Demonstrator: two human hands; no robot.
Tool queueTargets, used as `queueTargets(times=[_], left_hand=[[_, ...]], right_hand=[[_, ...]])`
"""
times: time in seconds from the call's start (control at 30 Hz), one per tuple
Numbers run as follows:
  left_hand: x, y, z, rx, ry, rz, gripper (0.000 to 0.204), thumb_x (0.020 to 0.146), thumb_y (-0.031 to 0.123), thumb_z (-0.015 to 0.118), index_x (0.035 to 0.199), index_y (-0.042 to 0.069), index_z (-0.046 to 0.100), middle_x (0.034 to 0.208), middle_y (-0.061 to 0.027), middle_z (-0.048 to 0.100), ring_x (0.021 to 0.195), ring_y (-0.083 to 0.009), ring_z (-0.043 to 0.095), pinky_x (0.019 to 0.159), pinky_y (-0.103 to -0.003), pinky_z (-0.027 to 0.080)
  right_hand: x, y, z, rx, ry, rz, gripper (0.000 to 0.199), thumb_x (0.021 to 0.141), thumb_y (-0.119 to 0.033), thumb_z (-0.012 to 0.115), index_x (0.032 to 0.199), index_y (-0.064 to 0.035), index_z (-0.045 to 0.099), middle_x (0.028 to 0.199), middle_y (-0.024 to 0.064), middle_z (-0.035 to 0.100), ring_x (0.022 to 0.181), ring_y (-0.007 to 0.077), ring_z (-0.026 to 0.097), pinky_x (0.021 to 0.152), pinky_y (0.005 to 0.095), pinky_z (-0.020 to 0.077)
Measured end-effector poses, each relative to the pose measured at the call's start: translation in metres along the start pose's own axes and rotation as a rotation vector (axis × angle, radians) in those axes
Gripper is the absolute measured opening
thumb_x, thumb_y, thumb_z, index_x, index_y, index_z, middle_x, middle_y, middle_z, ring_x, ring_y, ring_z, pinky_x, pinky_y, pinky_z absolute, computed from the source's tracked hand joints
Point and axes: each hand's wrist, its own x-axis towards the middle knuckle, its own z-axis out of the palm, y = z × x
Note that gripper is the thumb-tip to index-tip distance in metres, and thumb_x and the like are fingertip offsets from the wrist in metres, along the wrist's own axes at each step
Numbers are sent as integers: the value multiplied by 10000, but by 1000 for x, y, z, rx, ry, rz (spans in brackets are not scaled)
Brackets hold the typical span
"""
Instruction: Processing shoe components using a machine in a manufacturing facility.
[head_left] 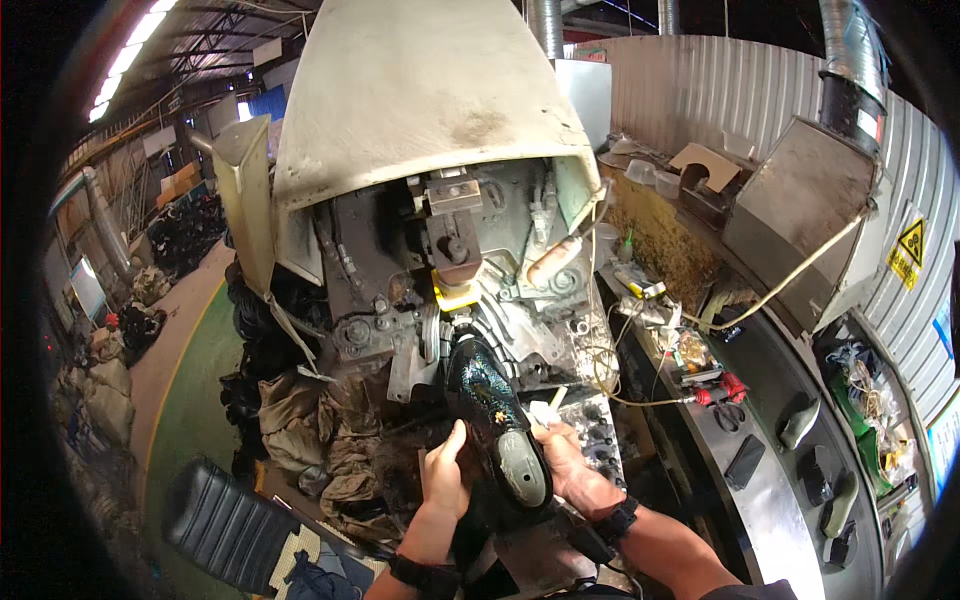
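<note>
Setting: factory hall, big grey machine (430,200).
Shoe (495,420): black, sole up, below machine head.
Left hand (445,475): gripping shoe's side.
Right hand (565,460): gripping shoe's other side.

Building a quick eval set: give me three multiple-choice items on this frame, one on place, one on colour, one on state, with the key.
1. Where does the shoe sit?
A. On the black padded seat at lower left
B. At the machine's working head, toe toward it
C. On the steel counter at right

2. What colour is the small block on the machine just above the shoe's toe?
A. Yellow
B. Blue
C. White

3. How do the hands stand on the shoe?
A. Both off it
B. Only one on it
C. One on each side

Key: 1 B, the toe points up into the head while the heel faces the person. 2 A, the block shows bright yellow against grey metal. 3 C, the left hand presses one side and the right hand the other.
</note>
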Motion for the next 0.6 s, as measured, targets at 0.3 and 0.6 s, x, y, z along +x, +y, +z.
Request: queueTargets(times=[0.3, 0.6], left_hand=[[78, -8, -25, 91, 108, 91, 279, 1006, 273, 639, 1007, 4, 714, 992, -55, 714, 847, -145, 643, 789, -292, 506], [97, -36, -11, -5, 356, 244, 296, 1004, 309, 647, 840, 63, 675, 856, 13, 658, 764, -87, 549, 700, -265, 439]], right_hand=[[86, 17, -13, 11, -3, -18, 641, 977, -125, 659, 1495, 36, 317, 1256, 151, 589, 1004, 197, 642, 822, 355, 568], [119, 9, -28, -315, 152, 0, 458, 955, -200, 703, 1327, 4, 531, 1192, 98, 611, 1118, 192, 540, 1016, 338, 434]])
